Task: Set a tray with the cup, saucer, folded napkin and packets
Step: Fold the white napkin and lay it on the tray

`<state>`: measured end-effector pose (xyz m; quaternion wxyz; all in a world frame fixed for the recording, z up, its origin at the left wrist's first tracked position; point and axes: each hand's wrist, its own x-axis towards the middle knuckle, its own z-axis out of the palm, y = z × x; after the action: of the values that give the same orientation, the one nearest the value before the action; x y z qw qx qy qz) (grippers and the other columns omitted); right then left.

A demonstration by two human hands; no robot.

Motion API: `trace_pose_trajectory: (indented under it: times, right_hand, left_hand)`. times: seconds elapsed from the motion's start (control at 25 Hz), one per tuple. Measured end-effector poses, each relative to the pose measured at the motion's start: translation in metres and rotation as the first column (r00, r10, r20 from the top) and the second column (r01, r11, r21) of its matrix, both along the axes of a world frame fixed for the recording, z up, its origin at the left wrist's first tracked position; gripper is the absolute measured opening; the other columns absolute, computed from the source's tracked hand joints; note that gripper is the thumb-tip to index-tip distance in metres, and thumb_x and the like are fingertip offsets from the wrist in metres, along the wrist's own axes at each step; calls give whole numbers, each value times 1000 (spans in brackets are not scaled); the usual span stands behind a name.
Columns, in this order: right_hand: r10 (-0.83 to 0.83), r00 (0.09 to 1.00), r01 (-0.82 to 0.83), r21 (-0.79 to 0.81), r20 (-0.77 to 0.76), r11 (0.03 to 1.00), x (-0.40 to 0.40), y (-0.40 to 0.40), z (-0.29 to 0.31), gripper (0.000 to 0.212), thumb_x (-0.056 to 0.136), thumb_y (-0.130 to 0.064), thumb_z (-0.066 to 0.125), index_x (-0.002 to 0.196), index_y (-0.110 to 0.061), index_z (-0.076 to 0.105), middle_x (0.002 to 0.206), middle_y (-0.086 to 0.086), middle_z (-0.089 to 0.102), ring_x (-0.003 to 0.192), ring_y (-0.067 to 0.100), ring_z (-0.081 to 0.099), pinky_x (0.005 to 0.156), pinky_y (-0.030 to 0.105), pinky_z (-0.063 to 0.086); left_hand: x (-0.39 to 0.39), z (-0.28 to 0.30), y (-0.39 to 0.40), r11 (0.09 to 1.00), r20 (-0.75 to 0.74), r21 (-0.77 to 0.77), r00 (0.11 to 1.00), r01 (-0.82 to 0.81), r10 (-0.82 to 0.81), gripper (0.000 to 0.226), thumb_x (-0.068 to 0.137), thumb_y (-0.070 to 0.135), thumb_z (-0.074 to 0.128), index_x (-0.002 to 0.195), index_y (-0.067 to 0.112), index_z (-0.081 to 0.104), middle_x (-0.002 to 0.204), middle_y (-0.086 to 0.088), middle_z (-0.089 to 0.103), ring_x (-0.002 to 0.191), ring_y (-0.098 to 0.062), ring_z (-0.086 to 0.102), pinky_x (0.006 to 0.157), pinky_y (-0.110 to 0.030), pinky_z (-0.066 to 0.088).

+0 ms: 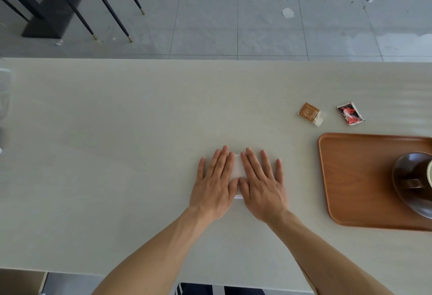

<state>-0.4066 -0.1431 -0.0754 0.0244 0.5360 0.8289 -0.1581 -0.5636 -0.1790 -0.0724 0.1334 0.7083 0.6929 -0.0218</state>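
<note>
Head view: both hands flat on white folded napkin (238,168) mid-counter (117,154), left hand (214,182) and right hand (263,183) side by side, fingers straight, pressing. Napkin long axis ran away from body. Wooden tray (355,177) lay well right, nearer right hand.

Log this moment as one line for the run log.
both hands flat on napkin | packets on table | cup, saucer on tray
</note>
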Motion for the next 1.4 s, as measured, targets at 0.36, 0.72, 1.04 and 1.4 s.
trace_pose_trajectory:
  times: [0.36, 0.72, 1.04, 1.4]
  right_hand:
    - [127, 991, -119, -143, 43, 982, -5, 45, 43, 77, 86, -53, 56, 152, -31, 22, 146, -2, 38, 132, 27, 34, 105, 41, 34]
    - [-49, 999, 47, -377, 4, 925, -11, 59, 60, 54, 71, -37, 78, 119, -27, 56, 115, -3, 52, 104, 21, 57, 74, 29, 41]
    - [-487, 794, 144, -665, -365, 733, 37, 20, 108, 20, 76, -14, 73, 89, -18, 58, 91, 0, 62, 85, 18, 59, 66, 27, 44]
    - [-700, 292, 11, -730, -651, 683, 59, -63, 161, 45, 84, -21, 75, 125, -27, 56, 118, 7, 71, 106, 28, 68, 81, 39, 57]
  left_hand:
    - [5, 31, -15, 881, 29, -96, 883, -464, 468, 75, 80, 65, 51, 138, 19, 36, 127, -4, 49, 114, -27, 49, 85, -41, 37]
    - [12, 55, 2, 563, 223, -602, 558, -566, 800, 37, 71, 35, 70, 102, 20, 55, 103, 2, 65, 101, -23, 62, 82, -36, 40]
    - [-11, 104, 0, 679, 613, -668, 293, -304, 734, 29, 62, 19, 67, 87, 16, 54, 81, 2, 57, 70, -16, 55, 56, -26, 37]
    - [-11, 160, -2, 793, 797, -592, -41, 144, 603, 25, 77, 14, 69, 101, 20, 63, 91, -1, 66, 84, -20, 63, 71, -38, 53]
